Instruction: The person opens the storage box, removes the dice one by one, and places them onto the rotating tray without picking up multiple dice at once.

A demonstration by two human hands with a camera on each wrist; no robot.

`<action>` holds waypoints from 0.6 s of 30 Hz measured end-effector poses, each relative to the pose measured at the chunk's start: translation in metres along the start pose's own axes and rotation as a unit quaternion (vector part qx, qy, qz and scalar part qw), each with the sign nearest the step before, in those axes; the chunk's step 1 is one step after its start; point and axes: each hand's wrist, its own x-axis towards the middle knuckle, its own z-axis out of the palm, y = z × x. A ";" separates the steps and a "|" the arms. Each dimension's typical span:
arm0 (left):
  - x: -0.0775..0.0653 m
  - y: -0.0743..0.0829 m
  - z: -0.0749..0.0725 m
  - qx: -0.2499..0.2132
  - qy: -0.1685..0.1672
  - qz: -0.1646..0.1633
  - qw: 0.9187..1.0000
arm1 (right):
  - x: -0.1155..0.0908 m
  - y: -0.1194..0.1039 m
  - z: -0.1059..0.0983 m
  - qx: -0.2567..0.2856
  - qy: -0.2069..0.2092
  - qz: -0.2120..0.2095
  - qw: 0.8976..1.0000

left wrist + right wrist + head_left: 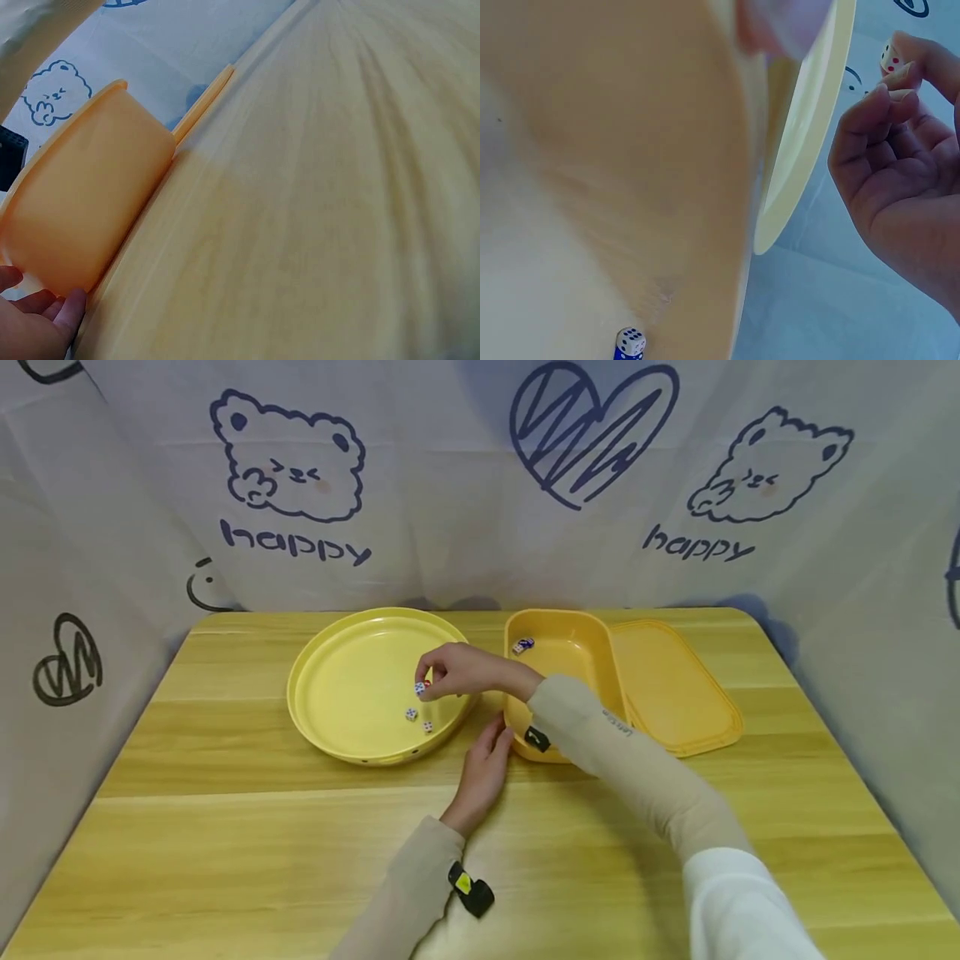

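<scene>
My right hand (457, 670) is above the right part of a round yellow tray (330, 693). Between thumb and fingertips it pinches a white die (890, 58), whose visible pips are dark and red in the right wrist view. Two more dice, one a white die (411, 714) and the other a smaller-looking die (427, 727), lie in the tray below that hand. Fingers of my left hand (483, 772) touch the near left outer wall of an orange plastic box (558, 620). Inside the box, a white die (631, 342) sits against something blue.
To the right of the box lies a flat orange lid (675, 685), its left edge beside the box wall. Everything stands on a wooden table (247, 860). A printed white cloth (442, 527) hangs behind the table's far edge. My right forearm crosses over the box.
</scene>
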 end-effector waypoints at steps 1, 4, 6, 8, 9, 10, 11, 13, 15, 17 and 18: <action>-0.002 0.005 -0.001 0.002 -0.001 -0.001 1.000 | 0.001 -0.001 0.000 -0.001 -0.002 0.002 1.000; -0.009 0.022 -0.004 0.004 -0.006 -0.001 1.000 | 0.002 -0.002 0.000 -0.001 -0.006 0.010 1.000; -0.014 0.033 -0.005 0.006 -0.007 -0.001 1.000 | 0.002 -0.002 0.000 0.000 -0.007 0.012 1.000; -0.017 0.039 -0.005 0.007 -0.006 0.001 1.000 | 0.002 0.000 0.000 0.001 -0.009 0.013 1.000; -0.017 0.039 -0.005 0.007 -0.005 0.002 1.000 | 0.002 0.000 0.000 0.000 -0.011 0.013 1.000; -0.018 0.040 -0.005 0.008 -0.005 0.004 1.000 | 0.002 0.001 0.000 0.000 -0.013 0.013 1.000; -0.019 0.041 -0.005 0.009 -0.005 0.006 1.000 | 0.002 0.001 0.000 -0.002 -0.014 0.012 1.000; -0.018 0.040 -0.005 0.010 -0.005 0.009 1.000 | 0.002 0.002 -0.001 -0.001 -0.016 0.012 1.000; -0.018 0.040 -0.006 0.012 -0.007 0.008 1.000 | 0.002 0.002 -0.001 0.000 -0.018 0.011 1.000; -0.013 0.027 -0.005 0.011 -0.004 0.010 1.000 | 0.002 0.002 -0.002 0.001 -0.019 0.010 1.000; -0.010 0.021 -0.004 0.012 -0.004 0.009 1.000 | 0.002 0.001 -0.002 0.004 -0.020 0.010 1.000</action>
